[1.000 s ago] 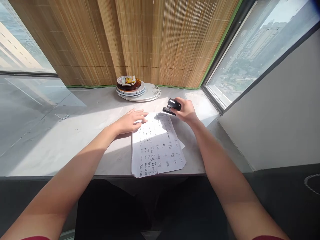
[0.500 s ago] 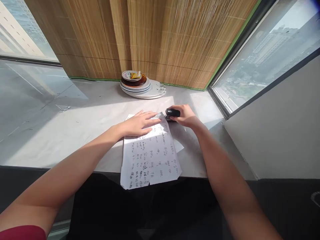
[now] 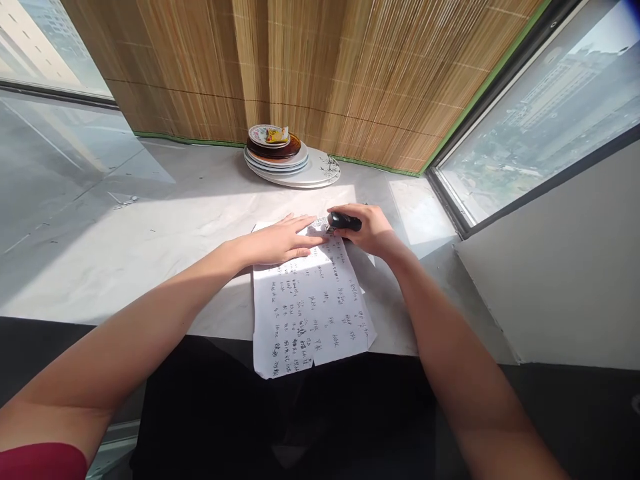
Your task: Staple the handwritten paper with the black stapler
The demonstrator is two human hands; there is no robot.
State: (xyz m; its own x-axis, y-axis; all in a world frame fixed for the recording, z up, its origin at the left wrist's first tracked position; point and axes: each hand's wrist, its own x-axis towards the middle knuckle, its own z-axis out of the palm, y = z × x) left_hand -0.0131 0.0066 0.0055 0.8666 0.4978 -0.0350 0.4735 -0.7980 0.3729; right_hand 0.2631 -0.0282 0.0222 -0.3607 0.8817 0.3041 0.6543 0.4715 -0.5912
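Note:
Sheets of paper covered in handwriting (image 3: 313, 313) lie on the pale ledge, their near end reaching past its front edge. My left hand (image 3: 283, 241) rests flat across the upper part of the sheets, fingers spread. A black stapler (image 3: 345, 221) is gripped in my right hand (image 3: 371, 230), its front end over the top right corner of the paper. My right fingers wrap round it, so part of its body is hidden.
Beyond the paper stands a stack of plates (image 3: 280, 163) with a small yellow packet (image 3: 277, 136) on top. Small staple-like bits (image 3: 123, 200) are scattered on the left of the ledge (image 3: 195, 207). A bamboo blind (image 3: 300, 60) hangs behind, with a window (image 3: 540, 140) at the right.
The stapler has shifted slightly left over the paper's corner and now sits tilted. My left hand stays flat on the sheets. The whole view has shifted a little.

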